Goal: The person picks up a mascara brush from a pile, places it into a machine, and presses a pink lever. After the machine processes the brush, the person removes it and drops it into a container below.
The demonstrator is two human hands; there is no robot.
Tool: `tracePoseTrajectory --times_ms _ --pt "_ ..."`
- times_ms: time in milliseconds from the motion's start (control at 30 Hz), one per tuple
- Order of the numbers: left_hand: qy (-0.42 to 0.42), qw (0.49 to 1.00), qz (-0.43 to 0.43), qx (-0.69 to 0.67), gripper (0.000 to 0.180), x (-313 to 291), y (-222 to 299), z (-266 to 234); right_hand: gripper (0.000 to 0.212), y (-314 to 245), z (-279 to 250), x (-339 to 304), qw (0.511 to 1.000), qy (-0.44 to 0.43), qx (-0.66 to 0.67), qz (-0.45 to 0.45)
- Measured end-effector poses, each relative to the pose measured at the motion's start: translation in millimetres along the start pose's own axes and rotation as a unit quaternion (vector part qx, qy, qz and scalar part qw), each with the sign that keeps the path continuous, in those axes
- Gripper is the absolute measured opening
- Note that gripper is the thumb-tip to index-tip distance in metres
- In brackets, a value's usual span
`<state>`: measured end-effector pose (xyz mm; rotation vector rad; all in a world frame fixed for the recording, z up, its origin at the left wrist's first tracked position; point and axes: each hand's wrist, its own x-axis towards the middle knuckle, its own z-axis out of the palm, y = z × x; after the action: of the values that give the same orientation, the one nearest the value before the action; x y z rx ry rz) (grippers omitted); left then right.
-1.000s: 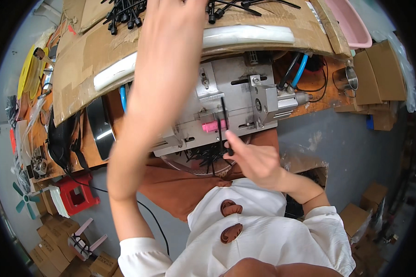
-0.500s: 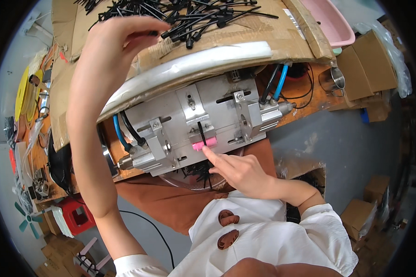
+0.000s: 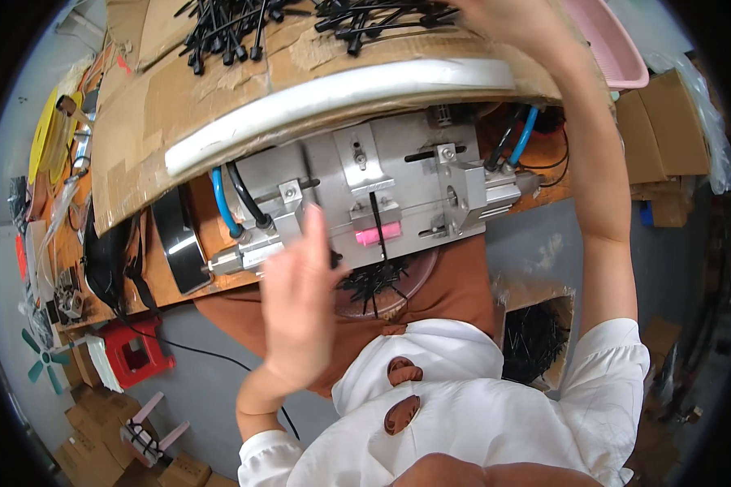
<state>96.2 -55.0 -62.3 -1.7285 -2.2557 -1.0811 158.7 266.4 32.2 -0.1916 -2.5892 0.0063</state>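
My left hand (image 3: 296, 300), smeared by motion, is in front of the left part of a metal fixture (image 3: 325, 174). A thin black rod with a thick end (image 3: 334, 260) shows on both sides of its fingers and appears held. Another black rod (image 3: 377, 217) lies across the fixture's middle, over a pink block (image 3: 378, 234). My right hand (image 3: 503, 24) reaches to the far edge of view, beside a pile of black rods (image 3: 374, 24) on cardboard. Its fingertips are cut off, so its grip is hidden.
A white padded strip (image 3: 341, 93) edges the cardboard (image 3: 146, 150) above the fixture. Blue tubes (image 3: 226, 203) and black tubes run to its ends. More black rods (image 3: 369, 284) lie in a clear tray on my lap. A box of rods (image 3: 536, 345) stands right, a red stool (image 3: 134, 353) left.
My left hand has come back from the pile to the fixture's near left side. My right hand has left the pink block and moved up to the pile's right side.
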Motion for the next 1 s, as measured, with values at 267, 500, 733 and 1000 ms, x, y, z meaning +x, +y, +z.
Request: tracePoseTrajectory --times_ms 267,500,733,1000 --pt "-0.083 0.99 0.009 0.11 0.066 -40.3 28.7 58.6 0.02 -37.7 -34.2 -19.9 0.854 0.224 0.368 0.291" --pt "-0.097 0.988 0.008 0.12 0.07 -38.1 27.6 60.4 0.018 -94.3 -21.2 -100.7 0.872 0.249 0.355 0.227" --pt "0.021 0.994 0.061 0.087 0.046 64.2 -1.2 1.4 0.057 -174.3 45.4 -187.7 0.974 0.092 0.191 0.079" --pt "-0.108 0.981 0.104 0.123 0.022 187.2 -93.5 -26.0 0.06 -197.5 76.6 -184.0 0.971 0.026 0.208 0.117"
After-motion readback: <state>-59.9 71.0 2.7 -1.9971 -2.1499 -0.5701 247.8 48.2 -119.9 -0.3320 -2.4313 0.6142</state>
